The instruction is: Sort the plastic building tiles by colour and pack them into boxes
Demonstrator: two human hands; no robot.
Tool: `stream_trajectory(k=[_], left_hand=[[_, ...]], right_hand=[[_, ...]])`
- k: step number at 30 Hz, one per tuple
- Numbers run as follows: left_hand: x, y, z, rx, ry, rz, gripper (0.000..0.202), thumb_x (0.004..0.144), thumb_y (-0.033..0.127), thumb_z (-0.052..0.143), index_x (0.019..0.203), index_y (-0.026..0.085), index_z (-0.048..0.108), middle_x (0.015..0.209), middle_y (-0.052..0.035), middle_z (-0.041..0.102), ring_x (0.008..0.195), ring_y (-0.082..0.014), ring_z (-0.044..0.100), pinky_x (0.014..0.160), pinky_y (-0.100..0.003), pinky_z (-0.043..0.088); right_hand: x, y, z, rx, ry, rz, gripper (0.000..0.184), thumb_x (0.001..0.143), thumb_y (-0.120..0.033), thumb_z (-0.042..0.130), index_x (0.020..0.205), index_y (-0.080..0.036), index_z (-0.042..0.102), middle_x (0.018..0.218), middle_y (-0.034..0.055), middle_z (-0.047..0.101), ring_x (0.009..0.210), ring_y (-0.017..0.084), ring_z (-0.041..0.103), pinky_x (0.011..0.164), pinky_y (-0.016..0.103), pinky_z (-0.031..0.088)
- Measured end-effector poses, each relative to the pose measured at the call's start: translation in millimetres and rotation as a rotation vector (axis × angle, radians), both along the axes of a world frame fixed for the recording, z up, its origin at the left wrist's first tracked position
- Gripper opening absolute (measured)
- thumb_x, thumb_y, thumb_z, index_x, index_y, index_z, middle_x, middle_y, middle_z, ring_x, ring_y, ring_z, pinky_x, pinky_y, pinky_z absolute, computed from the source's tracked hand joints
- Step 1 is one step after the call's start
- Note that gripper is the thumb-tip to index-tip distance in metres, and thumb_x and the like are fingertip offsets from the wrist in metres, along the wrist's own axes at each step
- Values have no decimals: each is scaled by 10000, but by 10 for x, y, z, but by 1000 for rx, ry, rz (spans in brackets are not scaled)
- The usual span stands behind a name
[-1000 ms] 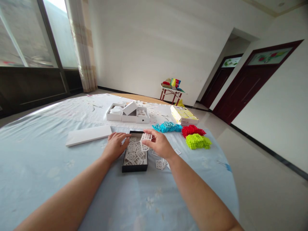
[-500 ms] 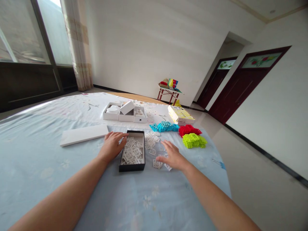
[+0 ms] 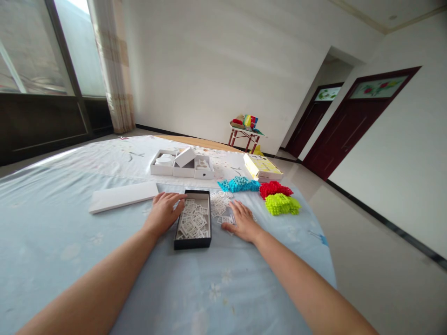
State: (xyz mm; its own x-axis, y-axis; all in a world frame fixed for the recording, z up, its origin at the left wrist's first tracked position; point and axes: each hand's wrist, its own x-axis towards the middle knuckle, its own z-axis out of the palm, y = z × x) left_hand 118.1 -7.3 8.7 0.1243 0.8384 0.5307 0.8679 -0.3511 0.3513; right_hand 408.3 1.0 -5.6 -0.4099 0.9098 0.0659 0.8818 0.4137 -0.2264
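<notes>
A black-sided box (image 3: 193,243) with a pale inside stands before me, holding many small white lattice pieces (image 3: 192,223). At its left rim is my left hand (image 3: 165,211), fingers and thumb closed over the edge. More loose lattice pieces (image 3: 220,203) lie on the cloth to the right of the box. My right hand (image 3: 241,220) is low over the nearer of these, palm down, thumb apart from the fingers. It covers some pieces, and I cannot see any held in it.
Left of the box lies a long white lid (image 3: 124,197). White boxes (image 3: 184,171) stand farther back. Blue pieces (image 3: 239,184), red pieces (image 3: 275,189) and lime-green pieces (image 3: 282,204) are heaped at right, with a yellow box (image 3: 262,166) behind. A floral cloth (image 3: 167,298) covers the table.
My right hand has moved a little left, toward the box, and the loose pieces beneath it have shifted away from the near side. My left hand has stayed at the rim.
</notes>
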Motion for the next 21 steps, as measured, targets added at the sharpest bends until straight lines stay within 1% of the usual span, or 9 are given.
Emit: stream_trajectory(k=[3, 5, 8, 10, 12, 13, 15, 18, 21], left_hand=[[5, -7, 7, 1, -2, 4, 341, 853, 351, 351, 1006, 237, 634, 997, -45, 673, 976, -191, 566, 964, -382, 299], [5, -7, 6, 1, -2, 7, 337, 853, 354, 353, 1003, 242, 633, 997, -44, 674, 980, -193, 565, 964, -386, 298], [0, -2, -1, 0, -1, 2, 338, 854, 360, 351, 1005, 244, 631, 1005, -43, 673, 991, -196, 562, 968, -389, 293], [-4, 5, -7, -1, 2, -1, 343, 856, 364, 347, 1008, 243, 630, 1008, -43, 672, 993, -197, 562, 971, -389, 289], [-7, 10, -11, -3, 4, 1, 348, 856, 369, 342, 1007, 246, 630, 1006, -43, 673, 988, -200, 564, 973, -392, 286], [-8, 13, -13, -4, 3, 3, 350, 855, 372, 341, 1004, 248, 632, 1004, -43, 674, 986, -202, 565, 973, -394, 286], [-12, 18, -18, -6, 0, 2, 352, 852, 378, 342, 1003, 250, 633, 1002, -41, 676, 986, -205, 566, 973, -395, 288], [-19, 24, -26, -7, -2, -6, 351, 849, 380, 349, 1010, 252, 633, 1009, -39, 676, 990, -207, 565, 971, -391, 293], [-23, 25, -27, -9, 2, -7, 348, 850, 373, 354, 1018, 249, 632, 1011, -37, 676, 989, -205, 566, 971, -388, 295]], right_hand=[[-44, 163, -67, 75, 50, -12, 876, 762, -672, 414, 1397, -94, 238, 1451, 182, 219, 1349, 285, 153, 1085, 448, 150], [-58, 235, -81, 151, 116, -1, 816, 781, -630, 431, 1377, -92, 282, 1422, 180, 284, 1331, 268, 212, 1080, 428, 187], [23, 299, -30, 270, 234, -40, 642, 809, -534, 462, 1287, -107, 422, 1333, 169, 408, 1262, 242, 339, 1045, 388, 275], [161, 324, 38, 290, 281, -128, 502, 809, -467, 485, 1173, -124, 526, 1203, 154, 516, 1143, 230, 465, 974, 368, 362], [338, 336, 107, 231, 275, -224, 403, 793, -438, 509, 1057, -144, 591, 1034, 119, 596, 984, 214, 556, 883, 351, 424], [426, 335, 135, 178, 257, -265, 388, 780, -447, 524, 1016, -150, 607, 960, 101, 615, 916, 208, 577, 841, 343, 441], [574, 321, 173, 50, 209, -314, 434, 732, -505, 567, 974, -149, 623, 866, 78, 627, 830, 205, 591, 776, 330, 456], [684, 277, 190, -102, 144, -294, 577, 614, -596, 642, 986, -155, 625, 866, 67, 618, 795, 205, 589, 732, 316, 458], [657, 237, 192, -134, 117, -218, 661, 529, -604, 701, 1024, -173, 618, 937, 71, 599, 841, 207, 580, 771, 312, 445]])
